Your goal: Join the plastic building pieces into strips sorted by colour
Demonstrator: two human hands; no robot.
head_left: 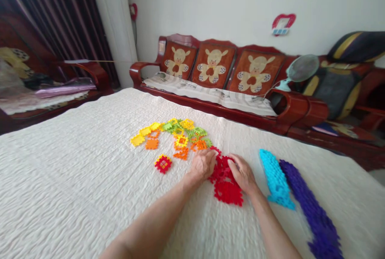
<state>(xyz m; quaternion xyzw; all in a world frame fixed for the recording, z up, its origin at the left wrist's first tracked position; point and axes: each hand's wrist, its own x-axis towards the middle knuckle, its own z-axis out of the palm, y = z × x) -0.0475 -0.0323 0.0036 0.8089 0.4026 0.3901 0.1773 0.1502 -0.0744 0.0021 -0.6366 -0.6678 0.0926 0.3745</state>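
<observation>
Red plastic interlocking tiles with notched edges lie on the quilted white cover in front of me, some overlapping. My left hand is closed at their left edge, fingertips pinched on a red tile. At the upper right side of the same tiles, my right hand curls with thumb and fingers close together on a red piece. The fingers partly hide what they grip. Left of the hands are loose orange tiles, yellow tiles and green tiles. A red tile rests over a yellow one nearer to me.
A light-blue row of tiles and a longer purple row lie right of my right hand. Beyond the covered surface stands a wooden sofa with bear cushions. A small fan is at the sofa's right end.
</observation>
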